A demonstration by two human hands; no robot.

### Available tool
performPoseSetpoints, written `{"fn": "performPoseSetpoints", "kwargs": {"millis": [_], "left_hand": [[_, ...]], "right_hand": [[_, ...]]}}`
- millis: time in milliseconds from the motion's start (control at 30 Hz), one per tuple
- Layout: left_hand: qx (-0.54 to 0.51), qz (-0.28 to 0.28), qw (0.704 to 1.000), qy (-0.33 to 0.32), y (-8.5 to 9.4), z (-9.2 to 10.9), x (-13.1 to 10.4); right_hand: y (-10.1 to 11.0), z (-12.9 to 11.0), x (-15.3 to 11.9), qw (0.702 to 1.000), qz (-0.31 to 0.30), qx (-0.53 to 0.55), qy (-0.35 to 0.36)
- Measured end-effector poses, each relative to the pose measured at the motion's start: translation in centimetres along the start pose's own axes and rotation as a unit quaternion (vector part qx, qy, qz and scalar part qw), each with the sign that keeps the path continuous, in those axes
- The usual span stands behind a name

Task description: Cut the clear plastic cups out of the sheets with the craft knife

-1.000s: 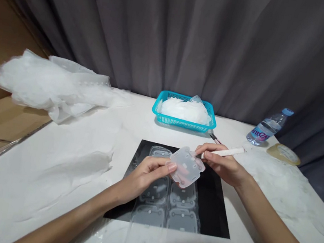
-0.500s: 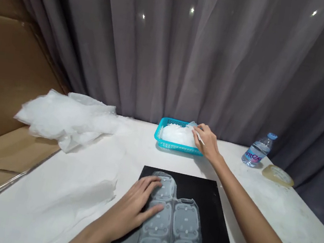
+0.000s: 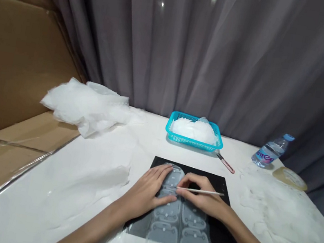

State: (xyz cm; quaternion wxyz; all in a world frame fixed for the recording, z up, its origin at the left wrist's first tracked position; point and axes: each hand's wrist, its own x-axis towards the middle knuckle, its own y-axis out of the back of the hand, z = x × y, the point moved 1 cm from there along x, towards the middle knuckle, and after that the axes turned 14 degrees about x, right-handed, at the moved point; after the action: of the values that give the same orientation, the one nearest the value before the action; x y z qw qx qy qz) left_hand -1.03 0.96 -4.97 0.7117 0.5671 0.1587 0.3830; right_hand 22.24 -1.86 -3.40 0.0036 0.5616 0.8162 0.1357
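My left hand lies with fingers spread on the left part of a sheet of clear plastic pockets, which rests on a black board. In my right hand a thin white stick is pinched between thumb and fingers. That hand sits over the upper right of the pocket sheet, with its fingertips close to my left thumb. The stick points to the right, and its other end is hidden at the fingertips.
Behind the board stands a turquoise basket of white material, with a small cutter beside it. A water bottle and tape roll are at right. Crumpled white wrapping and cardboard are at left.
My right hand has come from the basket down to the pocket sheet with the white stick. The small cutter beside the basket now shows. The camera view has shifted slightly.
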Motion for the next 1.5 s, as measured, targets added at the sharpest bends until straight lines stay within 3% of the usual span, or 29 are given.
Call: {"fn": "performPoseSetpoints", "kwargs": {"millis": [167, 400, 533, 733, 900, 1033, 1200, 1333, 1400, 1500], "left_hand": [[0.012, -0.015, 1.0, -0.003, 0.1, 0.2, 0.0], [0.039, -0.009, 0.999, 0.0, 0.3, 0.7, -0.2], [0.061, 0.002, 0.998, 0.0, 0.4, 0.8, -0.2], [0.065, 0.0, 0.998, -0.004, 0.4, 0.7, -0.1], [0.065, -0.01, 0.998, -0.005, 0.7, 0.7, 0.0], [0.062, -0.019, 0.998, -0.007, 0.8, 0.7, 0.0], [0.043, -0.043, 0.998, -0.004, 0.6, 0.6, 0.3], [0.034, -0.059, 0.998, 0.002, 0.5, 0.6, 0.3], [0.034, -0.058, 0.998, 0.002, 0.4, 0.6, 0.3], [0.036, -0.051, 0.998, 0.002, 0.4, 0.6, 0.1]], "right_hand": [[-0.6, 1.0, -0.7, 0.997, -0.013, -0.023, 0.067], [-0.6, 0.8, -0.7, 0.998, -0.008, -0.016, 0.064], [1.0, 0.1, -1.1, 0.999, 0.021, -0.016, -0.023], [4.1, -1.5, -1.6, 0.988, -0.071, 0.001, -0.135], [4.1, -2.7, -0.9, 0.978, -0.063, 0.046, -0.195], [3.8, -2.7, -0.3, 0.981, 0.02, 0.115, -0.152], [5.6, -0.2, 0.0, 0.954, 0.259, 0.104, -0.107], [6.6, 0.2, -0.4, 0.944, 0.319, 0.031, -0.078], [6.0, -0.7, -0.7, 0.957, 0.288, -0.005, -0.039], [3.5, -1.8, -0.7, 0.993, 0.113, -0.018, 0.0]]}}
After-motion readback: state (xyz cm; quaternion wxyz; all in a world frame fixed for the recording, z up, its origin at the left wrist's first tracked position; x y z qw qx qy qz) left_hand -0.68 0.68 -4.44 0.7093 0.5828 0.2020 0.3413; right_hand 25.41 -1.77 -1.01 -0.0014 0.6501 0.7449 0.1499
